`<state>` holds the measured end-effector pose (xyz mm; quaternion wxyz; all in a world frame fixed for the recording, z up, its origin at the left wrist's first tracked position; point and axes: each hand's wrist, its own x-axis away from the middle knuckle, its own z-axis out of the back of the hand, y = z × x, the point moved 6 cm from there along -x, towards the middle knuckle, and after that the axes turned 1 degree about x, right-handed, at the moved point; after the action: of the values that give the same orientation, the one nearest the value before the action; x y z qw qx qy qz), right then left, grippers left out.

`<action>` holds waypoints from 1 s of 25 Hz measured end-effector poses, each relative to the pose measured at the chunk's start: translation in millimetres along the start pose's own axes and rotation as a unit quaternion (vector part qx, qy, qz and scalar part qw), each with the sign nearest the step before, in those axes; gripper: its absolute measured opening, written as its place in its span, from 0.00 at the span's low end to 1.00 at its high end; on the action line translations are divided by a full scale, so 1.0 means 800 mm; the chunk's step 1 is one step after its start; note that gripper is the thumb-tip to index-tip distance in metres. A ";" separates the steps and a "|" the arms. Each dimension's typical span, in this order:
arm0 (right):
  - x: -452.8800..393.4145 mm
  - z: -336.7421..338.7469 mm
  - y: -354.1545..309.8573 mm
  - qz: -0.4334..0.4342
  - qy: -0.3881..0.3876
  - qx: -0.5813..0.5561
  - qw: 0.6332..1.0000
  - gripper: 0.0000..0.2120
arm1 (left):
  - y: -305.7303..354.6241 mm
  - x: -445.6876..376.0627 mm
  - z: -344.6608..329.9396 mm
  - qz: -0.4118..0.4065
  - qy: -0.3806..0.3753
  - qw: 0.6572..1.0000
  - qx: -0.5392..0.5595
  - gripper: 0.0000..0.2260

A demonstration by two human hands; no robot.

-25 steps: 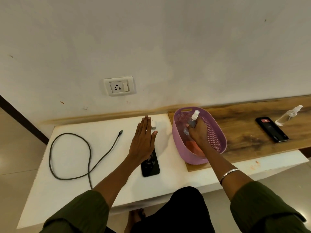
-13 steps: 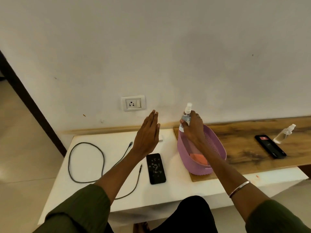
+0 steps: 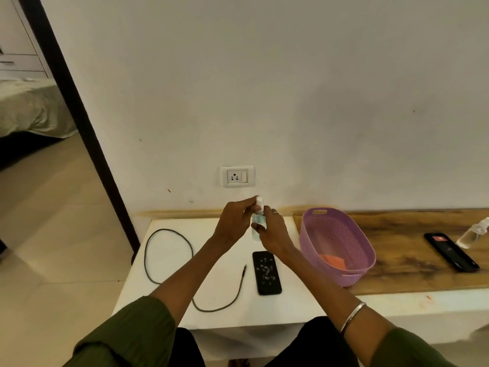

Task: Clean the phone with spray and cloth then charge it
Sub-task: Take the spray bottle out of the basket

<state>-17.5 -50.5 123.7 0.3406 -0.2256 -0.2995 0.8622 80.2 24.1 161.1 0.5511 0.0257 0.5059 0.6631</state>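
Both hands, right hand (image 3: 272,233) and left hand (image 3: 234,223), close their grip on the clear spray bottle (image 3: 257,221) above the speckled black phone (image 3: 266,272).

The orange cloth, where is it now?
In the head view, the orange cloth lies at the bottom of the purple basket, right of the phone on the white table.

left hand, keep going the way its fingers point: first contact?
The left hand points right, toward the spray bottle that the right hand holds. Its fingertips seem already on the cap.
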 end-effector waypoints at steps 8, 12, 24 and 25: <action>0.013 -0.014 -0.005 -0.017 -0.094 -0.074 0.993 0.19 | -0.006 -0.002 0.008 0.087 -0.033 0.990 0.105 0.10; 0.013 -0.006 -0.004 -0.018 -0.045 -0.074 0.996 0.16 | -0.006 0.002 0.013 0.110 0.053 0.983 0.138 0.08; 0.020 -0.005 -0.011 -0.018 0.079 -0.029 0.996 0.23 | 0.014 0.015 0.015 0.086 0.197 0.970 0.116 0.02; 0.022 -0.007 -0.010 -0.021 0.078 -0.030 0.996 0.23 | 0.017 0.013 0.017 0.089 0.200 0.970 0.103 0.03</action>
<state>-22.0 -31.2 122.3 0.3740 -0.2962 -0.3022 0.8253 74.7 42.5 171.3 0.3718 -0.0062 0.6675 0.6452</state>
